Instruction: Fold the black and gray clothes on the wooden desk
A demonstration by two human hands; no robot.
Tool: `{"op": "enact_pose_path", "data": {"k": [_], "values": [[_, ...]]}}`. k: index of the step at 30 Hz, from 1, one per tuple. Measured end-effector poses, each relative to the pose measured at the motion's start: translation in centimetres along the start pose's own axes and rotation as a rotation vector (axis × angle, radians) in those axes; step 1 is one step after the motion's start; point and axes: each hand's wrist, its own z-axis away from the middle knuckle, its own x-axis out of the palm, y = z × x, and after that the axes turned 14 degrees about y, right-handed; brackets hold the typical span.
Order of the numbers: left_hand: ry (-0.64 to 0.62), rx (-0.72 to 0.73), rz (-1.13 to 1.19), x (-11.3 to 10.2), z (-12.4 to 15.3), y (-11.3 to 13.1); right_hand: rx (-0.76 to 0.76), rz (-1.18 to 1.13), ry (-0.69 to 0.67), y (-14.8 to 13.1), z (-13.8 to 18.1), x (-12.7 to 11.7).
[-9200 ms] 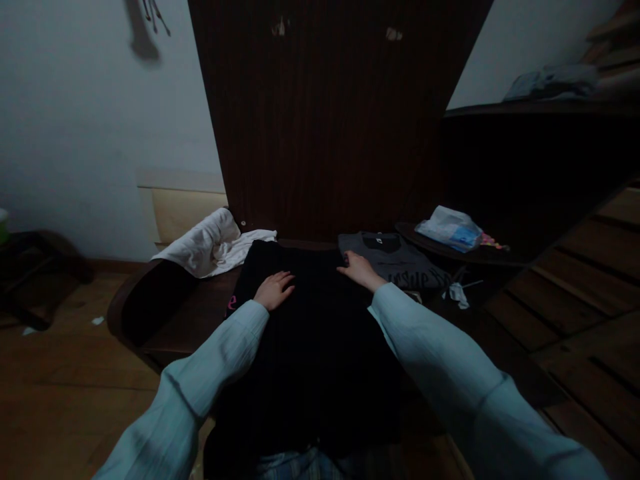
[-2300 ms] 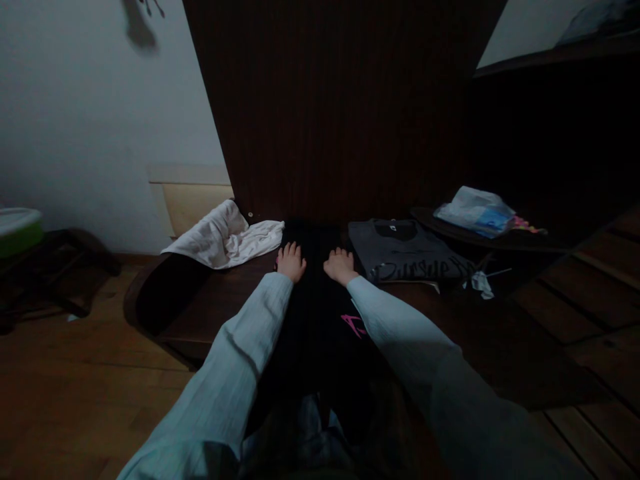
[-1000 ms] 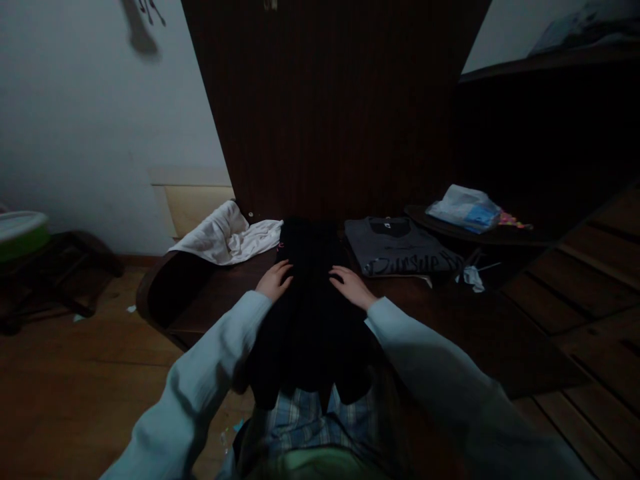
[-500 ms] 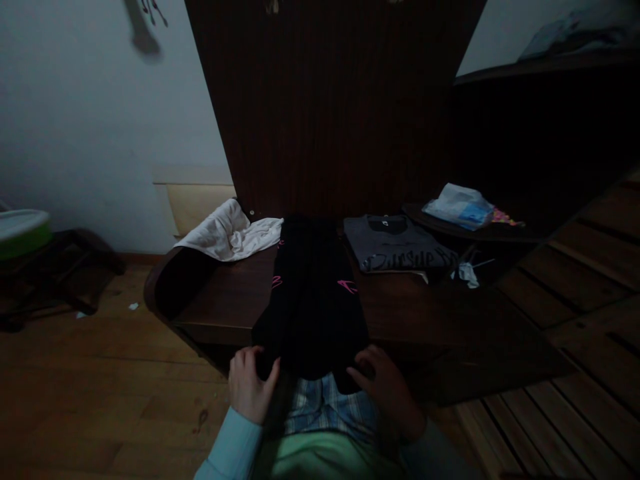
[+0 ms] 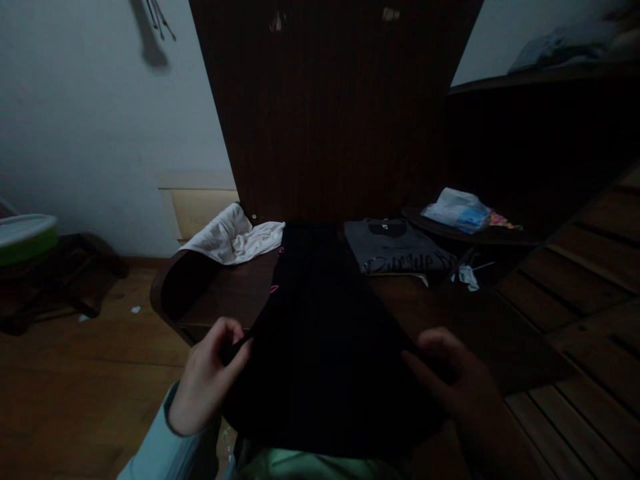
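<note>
A black garment with small pink marks lies lengthwise on a dark wooden table, its far end near the back panel. My left hand pinches the garment's near left edge. My right hand grips the near right edge. Both hands hold the near end raised off the table and spread wide towards me.
A crumpled white cloth lies at the table's back left. A folded grey printed T-shirt lies at the back right, beside a plastic bag on a dark shelf. A green-rimmed basin stands at the far left. Wooden floor surrounds the table.
My hands slid from the garment's far end down to its near end, took hold of the two near corners and lifted them up and apart.
</note>
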Motion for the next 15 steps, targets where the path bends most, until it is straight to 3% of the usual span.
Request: {"op": "enact_pose_path", "data": {"k": [2, 5, 7, 9, 15], "values": [[-0.182, 0.085, -0.015, 0.6, 0.6, 1.4, -0.055, 0.002, -0.224, -0.8, 1.4, 0.6], [-0.689, 0.28, 0.018, 2.1, 2.2, 2.0, -0.178, -0.034, -0.676, -1.1, 2.7, 1.9], [-0.873, 0.347, 0.042, 3.0, 2.9, 1.3, -0.177, -0.042, -0.752, -0.8, 2.3, 2.4], [-0.845, 0.328, 0.045, 3.6, 2.8, 0.0, -0.119, -0.026, -0.656, -0.2, 1.1, 2.5], [-0.411, 0.254, 0.041, 5.8, 0.1, -3.2, -0.144, 0.018, -0.445, 2.2, -3.6, 5.3]]}}
